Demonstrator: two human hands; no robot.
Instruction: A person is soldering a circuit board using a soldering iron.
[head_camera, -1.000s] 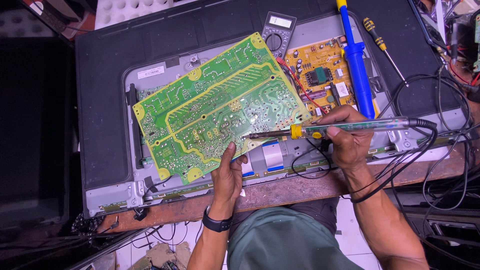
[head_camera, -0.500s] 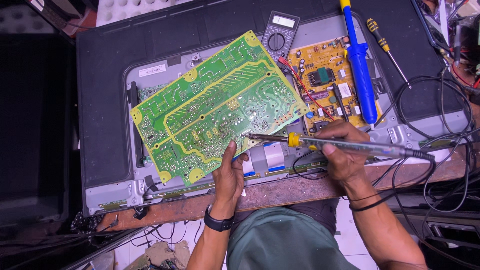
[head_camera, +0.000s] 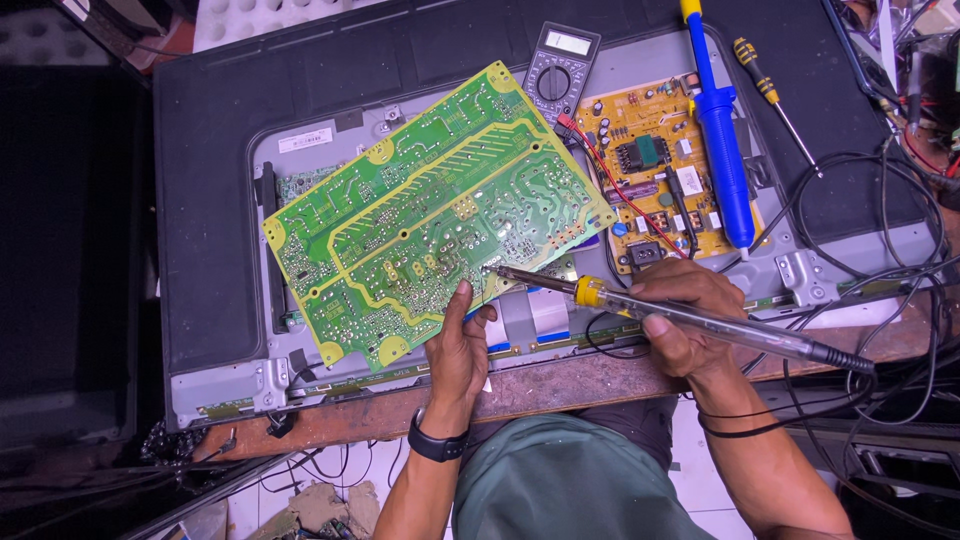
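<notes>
Seen from the head camera, the left hand (head_camera: 458, 350) is gripping the near edge of a large green circuit board (head_camera: 435, 215), fingers curled up over the solder side and thumb alongside; a black wristband (head_camera: 434, 444) is sitting on that wrist. The board is lying tilted across the middle of an opened flat-screen panel (head_camera: 200, 250), its yellow-ringed corners pointing toward the panel's far edge and its left side. The right hand (head_camera: 680, 320) is closed around a soldering iron (head_camera: 690, 318) with a clear barrel and a yellow collar, held like a pen; its tip is touching the board's solder side just beyond the left fingertips.

Toward the panel's far right, a yellow circuit board (head_camera: 650, 170) is sitting component side up; a blue desoldering pump (head_camera: 722, 140) is lying over its right edge, pointing to the near side. A grey multimeter (head_camera: 560, 70) is resting at the far edge, with a red lead (head_camera: 610, 180) running down across the yellow board. A screwdriver (head_camera: 770, 100) with a yellow and black handle is lying toward the far right corner; black cables (head_camera: 880, 230) are looping along the right edge. A small white rectangular label (head_camera: 305, 140) is sticking to the grey metal backing near the far left, just beyond the green board. A wooden strip (head_camera: 560, 385) is running under the panel's near edge.
</notes>
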